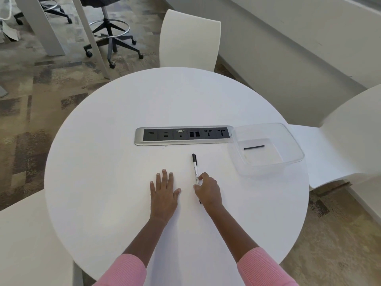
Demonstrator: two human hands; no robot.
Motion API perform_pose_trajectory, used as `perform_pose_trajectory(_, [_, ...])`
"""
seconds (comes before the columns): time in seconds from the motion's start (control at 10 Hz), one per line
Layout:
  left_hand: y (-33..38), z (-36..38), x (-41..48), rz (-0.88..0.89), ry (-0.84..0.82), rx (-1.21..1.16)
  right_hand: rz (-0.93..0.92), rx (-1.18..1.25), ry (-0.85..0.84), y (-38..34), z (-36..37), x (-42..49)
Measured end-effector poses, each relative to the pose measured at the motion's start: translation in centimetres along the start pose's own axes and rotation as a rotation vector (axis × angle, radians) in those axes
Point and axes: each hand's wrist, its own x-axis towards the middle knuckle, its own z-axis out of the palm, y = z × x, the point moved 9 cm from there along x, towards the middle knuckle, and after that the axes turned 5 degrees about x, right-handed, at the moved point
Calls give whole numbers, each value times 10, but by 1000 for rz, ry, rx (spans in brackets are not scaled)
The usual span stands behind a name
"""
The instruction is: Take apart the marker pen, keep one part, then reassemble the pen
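Note:
A white marker pen with a black cap lies on the round white table, cap pointing away from me. My right hand rests over its near half, thumb and forefinger pinched on the barrel; the pen's near end peeks out under the palm. My left hand lies flat on the table to the left of the pen, fingers spread, holding nothing. A thin black rod lies inside a clear plastic tub at the right.
A silver-and-black socket strip is set into the table just beyond the pen. White chairs stand at the far side, at the right and at the near left. Office stools stand on the carpet at the far left.

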Motion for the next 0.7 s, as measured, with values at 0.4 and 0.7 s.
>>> perform_pose_trajectory(0.4, [-2,0,2,-39,41,-83,11,50,-20,9,5,1])
perform_pose_trajectory(0.7, [-1,1,12,-38,83,-141,-104,-75,71,10,-21,14])
